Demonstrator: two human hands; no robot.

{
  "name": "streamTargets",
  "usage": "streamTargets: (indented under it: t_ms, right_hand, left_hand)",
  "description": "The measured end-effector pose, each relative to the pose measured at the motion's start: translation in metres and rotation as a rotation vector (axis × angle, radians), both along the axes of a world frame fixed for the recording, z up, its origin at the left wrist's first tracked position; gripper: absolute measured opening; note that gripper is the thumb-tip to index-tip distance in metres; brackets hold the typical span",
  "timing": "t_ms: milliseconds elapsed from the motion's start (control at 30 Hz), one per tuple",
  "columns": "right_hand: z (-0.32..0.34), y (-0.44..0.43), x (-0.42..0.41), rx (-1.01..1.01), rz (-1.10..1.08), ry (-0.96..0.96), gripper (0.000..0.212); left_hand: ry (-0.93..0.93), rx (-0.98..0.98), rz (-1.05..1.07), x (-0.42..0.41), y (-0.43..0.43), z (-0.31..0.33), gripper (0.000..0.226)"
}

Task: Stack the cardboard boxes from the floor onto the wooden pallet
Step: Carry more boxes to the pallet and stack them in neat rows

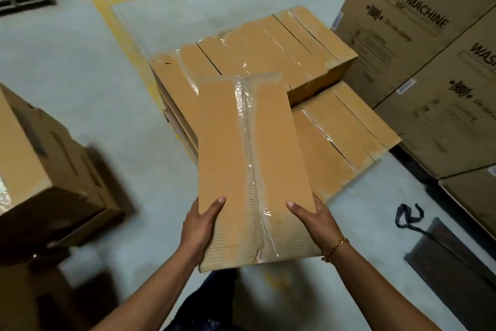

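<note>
I hold a long, flat cardboard box (228,159) with clear tape down its middle, raised in front of me. My left hand (200,226) grips its near left edge, thumb on top. My right hand (312,223), with a gold bracelet at the wrist, grips the near right edge. Just beyond the held box lies a stack of similar taped boxes (257,46) in layers; the upper layer covers the back, and a lower layer (346,129) shows at the right. The wooden pallet under the stack is hidden from view.
Tall washing-machine cartons (418,24) stand to the right of the stack. More cardboard boxes (45,159) sit at my left. A dark flat slab (451,258) and a dark strap (408,216) lie on the grey floor at the right. A yellow floor line (107,11) runs back left.
</note>
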State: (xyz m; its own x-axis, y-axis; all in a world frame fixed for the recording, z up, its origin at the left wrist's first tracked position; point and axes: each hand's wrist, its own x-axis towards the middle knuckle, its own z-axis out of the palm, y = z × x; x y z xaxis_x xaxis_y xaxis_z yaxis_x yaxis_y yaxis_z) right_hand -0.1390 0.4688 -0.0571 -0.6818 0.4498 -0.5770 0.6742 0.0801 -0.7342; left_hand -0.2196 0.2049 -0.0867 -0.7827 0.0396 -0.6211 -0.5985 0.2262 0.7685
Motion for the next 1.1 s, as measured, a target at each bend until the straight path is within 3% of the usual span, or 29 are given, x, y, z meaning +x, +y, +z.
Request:
streamTargets:
  t_ms: [100,267,367,800,967,1100]
  right_hand:
    - [-0.025,0.037,0.005,-0.006,-0.012,-0.053,0.097]
    - [-0.053,0.091,-0.008,-0.03,0.023,-0.125,0.101]
    - [-0.079,0.124,-0.018,-0.004,0.086,-0.171,0.11]
    - [-0.145,0.217,-0.008,0.006,0.401,-0.248,0.088]
    - [-0.177,0.237,0.007,-0.013,0.5,-0.233,0.096]
    - [-0.202,0.241,0.01,-0.004,0.558,-0.237,0.105]
  left_hand:
    - [-0.047,-0.001,0.006,0.004,0.034,-0.02,0.081]
    - [-0.104,-0.036,0.035,0.001,0.087,-0.052,0.084]
    - [-0.109,-0.069,0.052,0.0,0.113,-0.067,0.066]
    - [-0.163,-0.154,0.332,0.095,0.208,-0.12,0.053]
    - [-0.168,-0.175,0.452,0.14,0.232,-0.147,0.064]
    - [-0.17,-0.179,0.507,0.155,0.244,-0.171,0.056]
